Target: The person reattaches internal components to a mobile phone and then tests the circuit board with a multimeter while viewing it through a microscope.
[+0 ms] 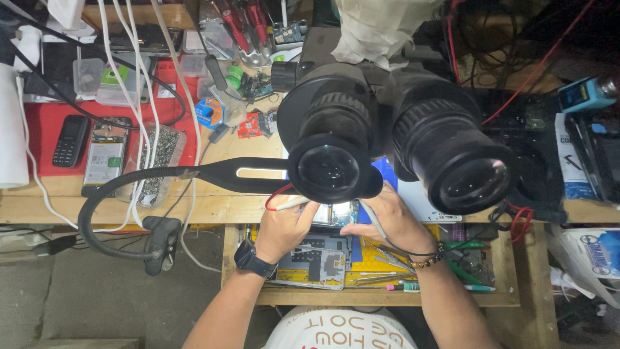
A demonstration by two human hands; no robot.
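Screws fill a clear tray (pixel 157 155) left of the microscope (pixel 387 142); below it, left hand (pixel 284 227) pinches a probe (pixel 292 203), right hand (pixel 387 220) grips tweezers (pixel 373 218).

circuit board (pixel 337 213) mostly hidden behind microscope eyepieces (pixel 330 169)

Bare forearms here, no sleeves. On my left wrist sits a dark watch (pixel 248 257) with a black strap; my right wrist wears a beaded bracelet (pixel 426 262) and a thin dark band.
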